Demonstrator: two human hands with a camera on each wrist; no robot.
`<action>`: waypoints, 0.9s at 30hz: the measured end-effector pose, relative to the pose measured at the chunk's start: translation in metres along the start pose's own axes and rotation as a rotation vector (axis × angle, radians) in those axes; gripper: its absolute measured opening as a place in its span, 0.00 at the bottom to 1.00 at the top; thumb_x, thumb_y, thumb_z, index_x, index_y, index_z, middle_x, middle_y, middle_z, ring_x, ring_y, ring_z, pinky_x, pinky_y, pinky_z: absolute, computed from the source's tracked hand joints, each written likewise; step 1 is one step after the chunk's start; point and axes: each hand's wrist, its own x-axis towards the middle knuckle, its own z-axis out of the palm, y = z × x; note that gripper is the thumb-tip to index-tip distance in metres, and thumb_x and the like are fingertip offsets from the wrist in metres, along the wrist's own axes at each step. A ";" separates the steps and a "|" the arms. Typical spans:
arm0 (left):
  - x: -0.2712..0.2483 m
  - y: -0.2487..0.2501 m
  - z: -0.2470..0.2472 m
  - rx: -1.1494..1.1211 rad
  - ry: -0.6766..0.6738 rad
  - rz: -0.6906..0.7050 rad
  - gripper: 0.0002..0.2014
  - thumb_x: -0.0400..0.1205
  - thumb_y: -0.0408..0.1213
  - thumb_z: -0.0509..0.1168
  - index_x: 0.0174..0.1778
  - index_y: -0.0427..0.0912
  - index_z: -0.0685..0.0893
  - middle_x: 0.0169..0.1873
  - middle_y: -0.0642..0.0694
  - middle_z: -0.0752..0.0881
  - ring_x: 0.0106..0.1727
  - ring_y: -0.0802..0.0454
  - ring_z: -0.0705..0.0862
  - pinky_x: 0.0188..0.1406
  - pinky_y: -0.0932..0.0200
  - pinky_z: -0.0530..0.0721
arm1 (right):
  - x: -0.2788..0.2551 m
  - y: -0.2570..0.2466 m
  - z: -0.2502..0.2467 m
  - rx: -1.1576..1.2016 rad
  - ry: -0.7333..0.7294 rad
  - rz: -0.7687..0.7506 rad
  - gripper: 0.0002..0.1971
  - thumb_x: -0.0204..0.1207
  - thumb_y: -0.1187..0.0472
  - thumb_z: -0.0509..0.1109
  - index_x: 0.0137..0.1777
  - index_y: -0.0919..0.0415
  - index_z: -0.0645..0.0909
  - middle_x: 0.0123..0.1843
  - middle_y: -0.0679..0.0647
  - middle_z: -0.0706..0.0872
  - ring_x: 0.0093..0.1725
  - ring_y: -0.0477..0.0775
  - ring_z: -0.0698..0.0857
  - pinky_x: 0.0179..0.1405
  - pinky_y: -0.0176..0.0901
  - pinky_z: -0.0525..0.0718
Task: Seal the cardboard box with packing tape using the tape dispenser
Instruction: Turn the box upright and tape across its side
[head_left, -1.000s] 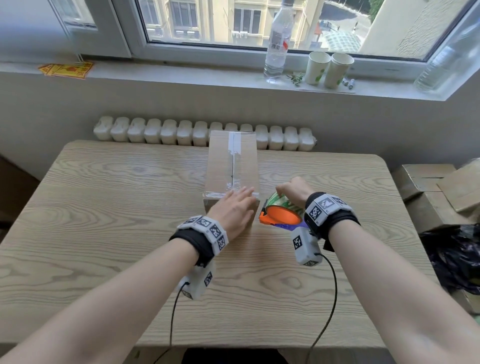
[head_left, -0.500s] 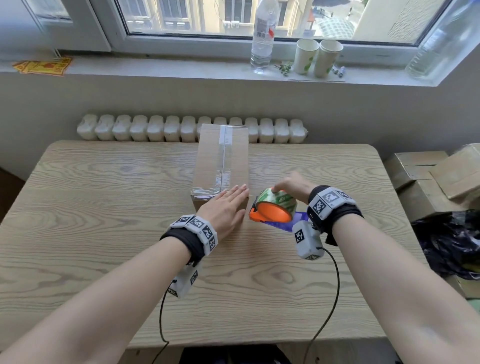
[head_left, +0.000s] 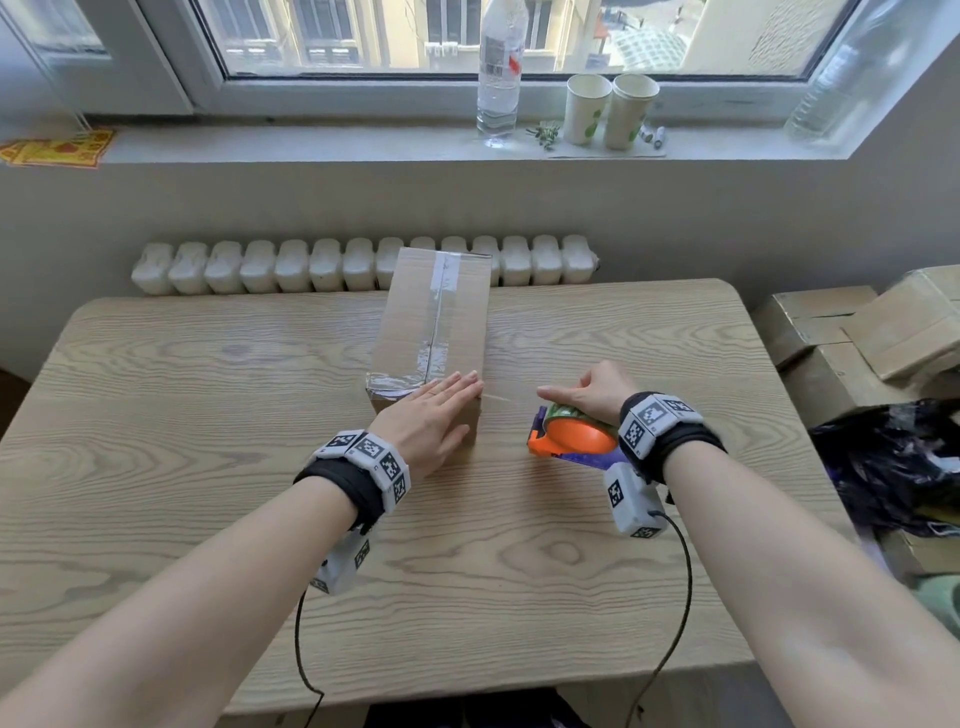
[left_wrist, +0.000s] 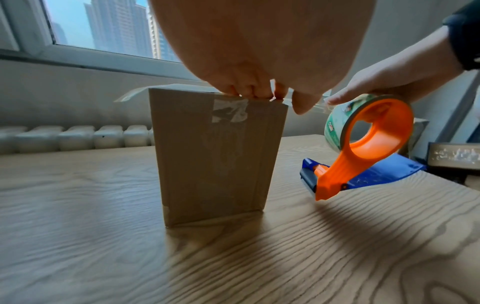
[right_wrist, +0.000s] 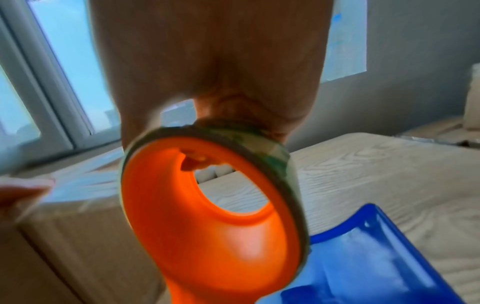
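1. Left hand (head_left: 434, 415) lies flat, fingers (head_left: 460, 382) straight, pressing the clear tape (head_left: 400, 383) onto the near top edge of the cardboard box (head_left: 441, 317).
2. Right hand (head_left: 597, 389) is curled over the roll on the tape dispenser (head_left: 574, 436), which has swung away rightward since a second ago.
3. That stretches a strip off the box's corner; I'd judge a cut comes next.
4. The box stands mid-table (head_left: 208, 395), toward the far edge.

Head view high, looking down the table (head_left: 208, 415), wrist views low, near, all sharing the box (head_left: 436, 322)
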 end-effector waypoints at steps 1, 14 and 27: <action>-0.001 -0.001 0.000 0.007 0.004 0.003 0.28 0.86 0.43 0.52 0.82 0.47 0.50 0.83 0.49 0.52 0.84 0.53 0.48 0.83 0.59 0.44 | 0.000 0.001 -0.001 0.031 -0.012 -0.009 0.25 0.67 0.40 0.74 0.24 0.58 0.71 0.26 0.55 0.73 0.29 0.55 0.73 0.31 0.44 0.69; 0.000 0.007 -0.002 0.111 0.047 0.025 0.28 0.84 0.46 0.48 0.81 0.47 0.53 0.83 0.47 0.52 0.84 0.51 0.49 0.79 0.62 0.39 | -0.011 0.035 -0.024 0.115 0.043 -0.016 0.20 0.69 0.44 0.73 0.32 0.64 0.83 0.34 0.60 0.84 0.39 0.61 0.83 0.40 0.48 0.77; 0.008 0.017 0.003 0.104 -0.046 0.030 0.34 0.84 0.46 0.55 0.81 0.40 0.47 0.84 0.44 0.48 0.84 0.51 0.46 0.82 0.60 0.41 | -0.033 0.030 -0.041 0.495 0.068 -0.102 0.22 0.60 0.46 0.82 0.20 0.54 0.73 0.26 0.53 0.81 0.26 0.50 0.79 0.31 0.41 0.77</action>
